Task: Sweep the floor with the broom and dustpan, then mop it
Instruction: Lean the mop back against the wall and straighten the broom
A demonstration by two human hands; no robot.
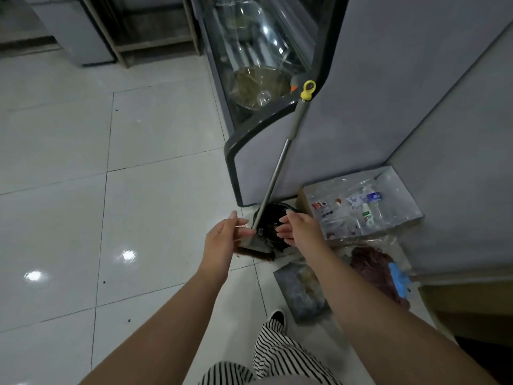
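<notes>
Apparently the work is at its very start, or between steps: the broom (273,187) leans against the grey display case (347,107) at centre frame, its bristle head resting on the floor (69,190) just in front of the black dustpan (273,218). The left hand (222,240) and the right hand (301,226) hang on either side of the handle's lower end, fingers spread, neither closed on anything; the left fingertips look very near or touching the broom head. Small dark specks dot the white tiles at left and lower left, so sweeping seems unfinished. A reddish mop head (374,273) with a blue clip lies at lower right beside a box of plastic bottles (361,207); the floor shines but I cannot tell whether it is wet. Mopping looks yet to come.
</notes>
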